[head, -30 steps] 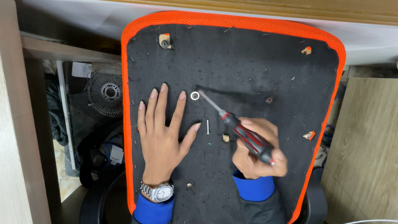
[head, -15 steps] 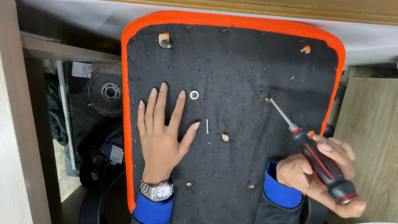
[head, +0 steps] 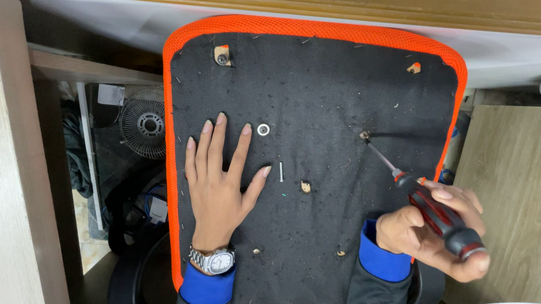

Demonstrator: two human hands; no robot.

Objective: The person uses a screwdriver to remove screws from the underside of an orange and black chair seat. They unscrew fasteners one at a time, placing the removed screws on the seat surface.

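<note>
Screwdriver (head: 426,204) tip now seated (barely shifted) in hole (head: 364,135).

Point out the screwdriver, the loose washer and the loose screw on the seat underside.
screwdriver (head: 438,217), head view, on the red-black handle.
washer (head: 263,129), head view, on its ring.
loose screw (head: 281,171), head view, mid-shaft.

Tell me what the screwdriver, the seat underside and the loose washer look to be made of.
Screwdriver: thin, shiny shaft, likely steel; red and black handle with a satin sheen, probably plastic or rubber.
Seat underside: matte black felt-like fabric with lint, edged in orange mesh; pale wood shows through its holes.
Washer: small bright ring, apparently metal.
</note>
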